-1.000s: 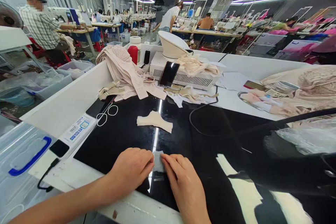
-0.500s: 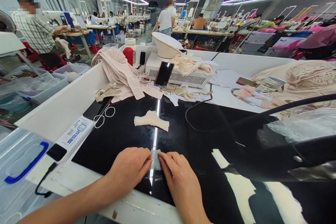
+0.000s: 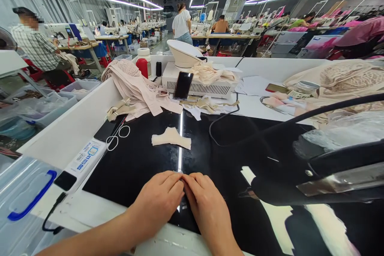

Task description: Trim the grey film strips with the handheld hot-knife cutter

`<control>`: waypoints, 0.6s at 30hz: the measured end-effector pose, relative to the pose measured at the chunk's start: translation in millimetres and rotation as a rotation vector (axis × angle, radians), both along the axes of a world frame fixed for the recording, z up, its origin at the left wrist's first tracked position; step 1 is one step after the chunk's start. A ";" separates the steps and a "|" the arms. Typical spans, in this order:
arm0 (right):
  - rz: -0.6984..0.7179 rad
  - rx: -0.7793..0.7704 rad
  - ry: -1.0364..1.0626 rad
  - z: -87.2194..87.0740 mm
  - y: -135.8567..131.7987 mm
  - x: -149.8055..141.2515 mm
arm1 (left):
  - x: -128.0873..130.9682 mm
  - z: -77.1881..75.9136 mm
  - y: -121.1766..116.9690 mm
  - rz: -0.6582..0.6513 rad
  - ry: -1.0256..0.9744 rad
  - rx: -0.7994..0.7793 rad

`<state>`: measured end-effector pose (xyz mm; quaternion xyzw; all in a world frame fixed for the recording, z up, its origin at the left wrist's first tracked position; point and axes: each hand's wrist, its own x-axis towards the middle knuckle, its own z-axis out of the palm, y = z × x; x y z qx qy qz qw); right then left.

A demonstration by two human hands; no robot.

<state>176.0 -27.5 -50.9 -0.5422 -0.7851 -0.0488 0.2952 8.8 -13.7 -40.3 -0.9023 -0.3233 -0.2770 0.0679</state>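
Note:
My left hand (image 3: 160, 200) and my right hand (image 3: 209, 202) meet fingertip to fingertip above the black work surface (image 3: 135, 160). Both are closed in a pinch on a small translucent piece (image 3: 179, 172), which is almost wholly covered by the fingers. Just beyond them lies a cream fabric piece (image 3: 171, 138) with a raised middle and two side wings. Right of my right hand, more cream fabric pieces (image 3: 277, 222) lie partly under a black machine arm (image 3: 318, 184) with a metal strip on it.
A phone (image 3: 183, 85) leans on a white vented box (image 3: 207, 88) at the back. Beige fabric strips (image 3: 144, 92) and a red thread cone (image 3: 142, 68) stand back left. A black cable (image 3: 222, 144) curves across the right. Left are a white labelled box (image 3: 85, 158) and a plastic bin (image 3: 27, 184).
My left hand has moved right until its fingers touch those of my right hand, covering the translucent piece. The black machine arm at right has swung slightly. A person at the back has turned away.

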 end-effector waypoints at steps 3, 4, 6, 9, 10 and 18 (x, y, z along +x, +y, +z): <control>-0.001 0.002 0.003 -0.9 0.8 -0.7 | 0.1 -4.1 -0.7 0.013 0.010 0.022; 0.000 0.003 0.004 -1.3 0.8 -0.9 | -0.1 -4.5 -0.8 0.014 0.011 0.026; -0.003 0.003 0.008 -1.9 0.4 -0.7 | -0.7 -4.9 -0.8 0.015 0.014 0.030; -0.009 0.006 0.014 -2.7 -0.4 0.2 | -1.4 -6.1 -0.6 0.027 0.022 0.032; -0.008 0.007 0.016 -2.9 -0.3 0.4 | -1.6 -6.7 -0.6 0.031 0.025 0.034; 0.012 0.085 0.057 4.9 -2.5 -0.3 | -3.0 -7.6 -1.3 0.034 0.015 0.038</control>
